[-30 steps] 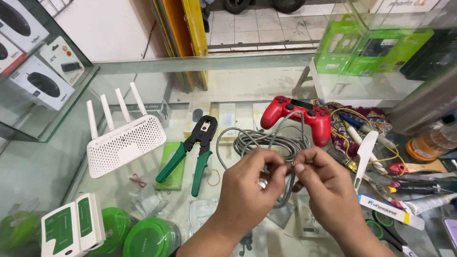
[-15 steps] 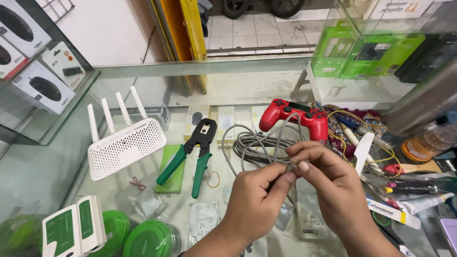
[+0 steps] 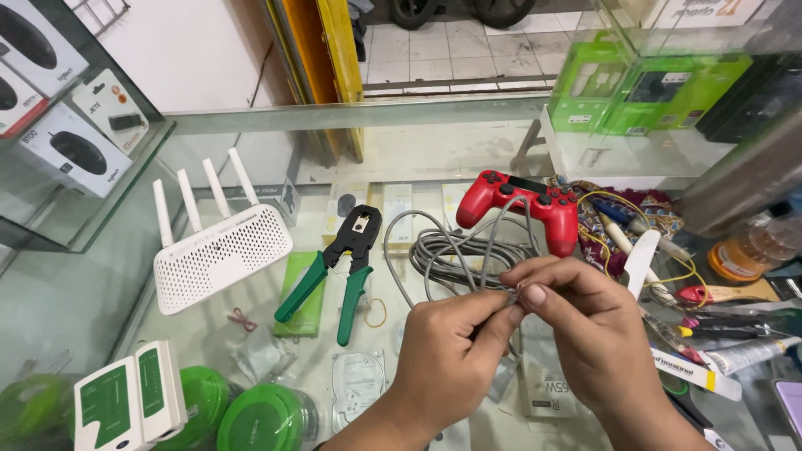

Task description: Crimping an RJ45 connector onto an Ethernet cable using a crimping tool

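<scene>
Head view: both hands pinching the end of a grey cable over a glass counter.

Head view: left hand (image 3: 447, 355) and right hand (image 3: 589, 334) meet at centre, fingertips pressed together on the end of the grey cable (image 3: 468, 250); its coil lies on the counter at 12 o'clock from the hands, just before the red game controller (image 3: 522, 205). Green-handled crimping pliers (image 3: 338, 271) lie untouched at 10 o'clock, a white router (image 3: 219, 250) further left, a green-and-white cable tester (image 3: 129, 405) at 8 o'clock. Judged step: preparing the cable end by hand, likely sorting its fine wires; too small to tell. The next move calls for a steady pinch and even wire ends.
</scene>
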